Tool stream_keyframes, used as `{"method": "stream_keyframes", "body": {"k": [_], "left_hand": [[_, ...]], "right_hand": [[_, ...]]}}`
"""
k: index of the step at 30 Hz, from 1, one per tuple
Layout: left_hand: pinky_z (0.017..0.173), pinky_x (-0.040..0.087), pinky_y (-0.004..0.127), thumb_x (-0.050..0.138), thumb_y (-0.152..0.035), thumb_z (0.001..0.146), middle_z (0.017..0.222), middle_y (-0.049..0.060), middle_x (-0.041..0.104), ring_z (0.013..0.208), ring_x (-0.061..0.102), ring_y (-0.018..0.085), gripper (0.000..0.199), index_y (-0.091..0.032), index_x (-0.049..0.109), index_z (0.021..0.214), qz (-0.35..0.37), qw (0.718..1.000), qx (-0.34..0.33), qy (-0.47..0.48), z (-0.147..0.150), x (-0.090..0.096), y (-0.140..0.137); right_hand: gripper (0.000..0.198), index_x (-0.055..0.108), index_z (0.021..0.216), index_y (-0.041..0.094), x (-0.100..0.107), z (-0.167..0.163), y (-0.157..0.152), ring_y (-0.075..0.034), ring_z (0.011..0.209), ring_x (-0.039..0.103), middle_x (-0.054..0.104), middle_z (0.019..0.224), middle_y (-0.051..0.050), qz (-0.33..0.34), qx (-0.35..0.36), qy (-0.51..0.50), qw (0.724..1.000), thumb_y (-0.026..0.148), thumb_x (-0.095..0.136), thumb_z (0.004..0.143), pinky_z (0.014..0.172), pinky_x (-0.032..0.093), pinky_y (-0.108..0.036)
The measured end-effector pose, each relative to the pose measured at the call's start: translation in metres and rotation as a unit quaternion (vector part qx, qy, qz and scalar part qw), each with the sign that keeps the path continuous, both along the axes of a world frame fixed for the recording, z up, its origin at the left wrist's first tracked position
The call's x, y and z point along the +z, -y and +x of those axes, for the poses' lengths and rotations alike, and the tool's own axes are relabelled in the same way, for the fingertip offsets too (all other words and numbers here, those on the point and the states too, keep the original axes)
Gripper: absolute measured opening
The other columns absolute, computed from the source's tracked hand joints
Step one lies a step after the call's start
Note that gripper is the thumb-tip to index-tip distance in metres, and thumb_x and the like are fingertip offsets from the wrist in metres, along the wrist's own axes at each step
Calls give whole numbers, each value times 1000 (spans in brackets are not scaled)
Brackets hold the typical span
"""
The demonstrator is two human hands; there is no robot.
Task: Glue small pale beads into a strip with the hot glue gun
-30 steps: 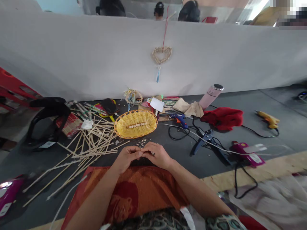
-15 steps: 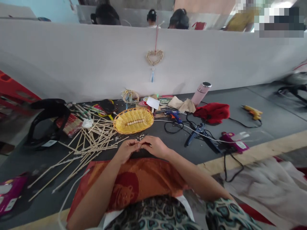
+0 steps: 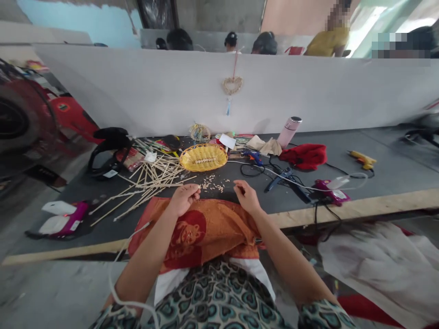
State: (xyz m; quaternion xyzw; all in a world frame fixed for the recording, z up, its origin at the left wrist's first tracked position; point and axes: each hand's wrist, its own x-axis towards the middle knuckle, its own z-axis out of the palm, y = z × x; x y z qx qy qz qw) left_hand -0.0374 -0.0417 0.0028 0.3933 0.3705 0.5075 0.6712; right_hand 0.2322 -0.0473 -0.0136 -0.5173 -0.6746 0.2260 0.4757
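Observation:
My left hand [image 3: 186, 197] is closed in a pinch at the table's near side, with a tiny pale bit at its fingertips that is too small to name. To its right, my right hand [image 3: 246, 195] has thumb and forefinger close together. Whatever they grip is too fine to make out. Between the hands, several small pale pieces [image 3: 214, 186] lie scattered on the dark table. Just beyond them stands a yellow woven basket [image 3: 203, 165], with a row of similar pale pieces inside. An orange-red cloth [image 3: 219, 214] lies under my wrists, over the table edge and my lap.
Thin wooden sticks [image 3: 156, 171] are heaped on the left. At right lie a blue glue gun [image 3: 253, 156], blue-handled pliers [image 3: 278, 179], a red cloth [image 3: 305, 156] and a yellow glue gun [image 3: 363, 160]. A pink bottle [image 3: 288, 132] stands by the white partition [image 3: 154, 91].
My hands were together in front of the basket; now they are apart, the right one moved rightward. The small pieces between them are now uncovered. The view has shifted left.

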Motion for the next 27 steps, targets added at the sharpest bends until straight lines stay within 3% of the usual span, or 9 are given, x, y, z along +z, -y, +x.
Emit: {"method": "stream_keyframes", "body": {"k": [7, 27], "left_hand": [[59, 45, 24, 82, -34, 64, 72, 2, 63, 56, 54, 7, 29, -12, 69, 78, 7, 1000, 6, 21, -3, -17, 8], [59, 45, 24, 81, -30, 65, 71, 2, 61, 58, 53, 7, 28, -11, 67, 80, 14, 998, 4, 58, -5, -18, 8]], "right_hand": [[30, 65, 101, 16, -19, 5, -12, -19, 76, 61, 69, 88, -8, 8, -30, 4, 1000, 37, 49, 85, 74, 48, -32], [28, 67, 99, 18, -25, 5, -16, -17, 75, 60, 70, 87, -5, -6, -23, 52, 998, 31, 48, 84, 74, 47, -29]]}}
